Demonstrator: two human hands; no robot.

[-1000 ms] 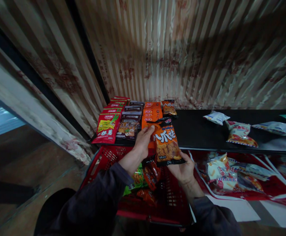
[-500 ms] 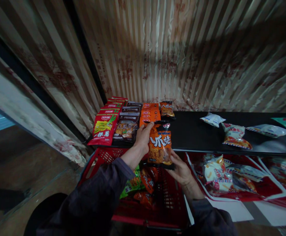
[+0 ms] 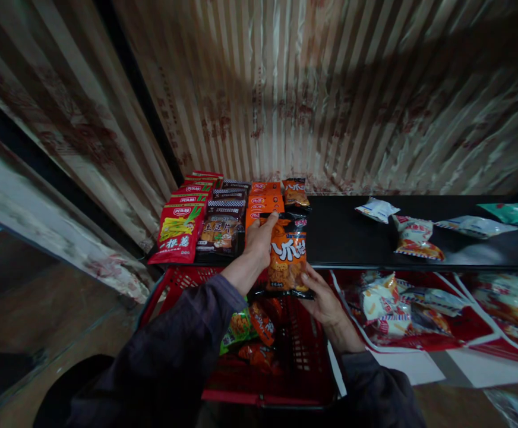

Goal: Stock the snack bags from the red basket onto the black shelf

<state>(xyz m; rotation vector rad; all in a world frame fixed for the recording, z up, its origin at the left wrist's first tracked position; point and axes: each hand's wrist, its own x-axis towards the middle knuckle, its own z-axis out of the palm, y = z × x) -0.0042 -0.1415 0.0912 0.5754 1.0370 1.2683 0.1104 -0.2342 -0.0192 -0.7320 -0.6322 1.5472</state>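
An orange and black snack bag (image 3: 287,255) is held upright between my two hands, over the front edge of the black shelf (image 3: 332,232). My left hand (image 3: 259,241) grips its left side, thumb near the top. My right hand (image 3: 324,297) holds its lower right corner. Behind it on the shelf lies a similar orange bag (image 3: 296,193). To the left are rows of orange packets (image 3: 265,189), brown packets (image 3: 220,229) and red packets (image 3: 182,229).
Below stands a red basket (image 3: 303,389) with green and orange bags inside. Right of it, red bins with white rims (image 3: 473,345) hold white and red bags. Several loose bags, one white (image 3: 377,209), lie on the shelf's right part. A striped curtain (image 3: 286,89) hangs behind.
The view has shifted slightly, so the shelf sits a little further left in it. Both hands still hold the orange bag, which is slightly higher in view and closer to the shelf's row.
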